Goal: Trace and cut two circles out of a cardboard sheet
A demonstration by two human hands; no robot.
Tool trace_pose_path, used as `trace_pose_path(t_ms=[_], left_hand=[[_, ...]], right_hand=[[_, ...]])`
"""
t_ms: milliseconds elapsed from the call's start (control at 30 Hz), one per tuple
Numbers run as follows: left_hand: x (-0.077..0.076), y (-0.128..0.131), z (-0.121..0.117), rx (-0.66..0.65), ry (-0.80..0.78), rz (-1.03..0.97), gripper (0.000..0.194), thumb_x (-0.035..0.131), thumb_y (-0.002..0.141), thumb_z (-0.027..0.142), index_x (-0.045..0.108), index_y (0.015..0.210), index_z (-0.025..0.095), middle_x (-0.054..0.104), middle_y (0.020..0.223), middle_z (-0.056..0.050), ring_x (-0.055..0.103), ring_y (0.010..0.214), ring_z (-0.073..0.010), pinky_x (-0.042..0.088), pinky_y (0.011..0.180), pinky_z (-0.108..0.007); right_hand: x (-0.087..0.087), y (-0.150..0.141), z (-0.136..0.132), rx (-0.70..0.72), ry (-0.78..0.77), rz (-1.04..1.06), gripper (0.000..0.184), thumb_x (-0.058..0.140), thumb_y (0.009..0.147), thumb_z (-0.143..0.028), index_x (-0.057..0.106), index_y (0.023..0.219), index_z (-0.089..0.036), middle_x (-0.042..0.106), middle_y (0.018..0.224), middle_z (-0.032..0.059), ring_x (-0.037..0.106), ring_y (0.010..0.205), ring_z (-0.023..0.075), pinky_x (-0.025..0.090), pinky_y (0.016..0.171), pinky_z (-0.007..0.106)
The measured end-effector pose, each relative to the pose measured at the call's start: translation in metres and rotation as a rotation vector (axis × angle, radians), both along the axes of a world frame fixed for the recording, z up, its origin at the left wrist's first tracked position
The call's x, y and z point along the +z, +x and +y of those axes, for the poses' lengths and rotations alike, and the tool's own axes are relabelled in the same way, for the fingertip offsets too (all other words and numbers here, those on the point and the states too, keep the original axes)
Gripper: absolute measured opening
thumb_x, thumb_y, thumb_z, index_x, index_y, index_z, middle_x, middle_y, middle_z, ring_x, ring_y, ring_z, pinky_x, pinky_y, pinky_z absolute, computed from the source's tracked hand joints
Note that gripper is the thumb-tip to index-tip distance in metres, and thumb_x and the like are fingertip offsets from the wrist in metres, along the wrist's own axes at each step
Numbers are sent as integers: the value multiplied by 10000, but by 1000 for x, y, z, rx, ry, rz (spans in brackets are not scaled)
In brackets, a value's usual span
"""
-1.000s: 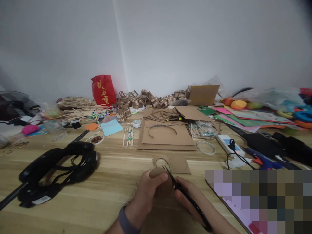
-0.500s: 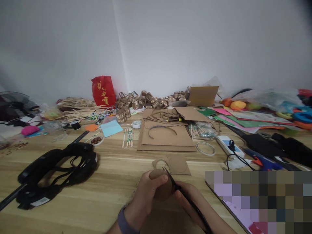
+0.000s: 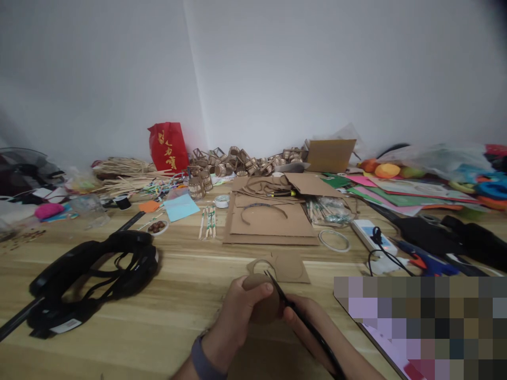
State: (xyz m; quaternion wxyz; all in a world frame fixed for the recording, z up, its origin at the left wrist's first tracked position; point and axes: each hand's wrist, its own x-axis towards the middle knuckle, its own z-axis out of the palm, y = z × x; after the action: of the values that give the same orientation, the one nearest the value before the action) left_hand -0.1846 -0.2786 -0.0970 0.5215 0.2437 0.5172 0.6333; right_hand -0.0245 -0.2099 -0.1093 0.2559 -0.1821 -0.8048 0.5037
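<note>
My left hand (image 3: 241, 311) is closed on a round piece of brown cardboard (image 3: 264, 307), its thumb lying across the face. A pair of black scissors (image 3: 307, 322) is gripped in my right hand (image 3: 299, 311), slanting up to the left. The slightly parted blade tips reach the right edge of the disc. Fingers hide part of the scissors' handles. Just beyond my hands, a cardboard offcut (image 3: 291, 266) with a round cut-out and a circular outline lies on the wooden table (image 3: 158, 327).
Stacked cardboard sheets (image 3: 273, 227) lie ahead, with a white ring (image 3: 335, 240) at their right. A black strapped device (image 3: 95, 279) occupies the left side. A power strip (image 3: 372, 237) and a blue glue gun (image 3: 430, 261) are on the right. Small drum-shaped crafts (image 3: 241, 162) are heaped by the wall.
</note>
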Motion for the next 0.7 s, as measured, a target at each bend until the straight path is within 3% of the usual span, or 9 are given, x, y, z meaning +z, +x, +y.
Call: trace_pose_path(t_ms=[433,700], left_hand=[[6,-3,0,-9,-57,-8,422,906,468,371,776,790,131,753,741,-61,636,659,-211,490,647,-323],[3,-3,0,-1,-46,-13,380,903,475,376,759,745,152,736,693,-32,621,638,-193,477,619,-302]], right_hand=[[-9,4,3,-61,92,-94,800,316,943,-864,702,812,-175,652,722,54,580,658,224,509,603,317],[-3,4,-1,-72,110,-9,678,372,1005,-758,692,765,-211,652,687,36,594,627,207,581,684,301]])
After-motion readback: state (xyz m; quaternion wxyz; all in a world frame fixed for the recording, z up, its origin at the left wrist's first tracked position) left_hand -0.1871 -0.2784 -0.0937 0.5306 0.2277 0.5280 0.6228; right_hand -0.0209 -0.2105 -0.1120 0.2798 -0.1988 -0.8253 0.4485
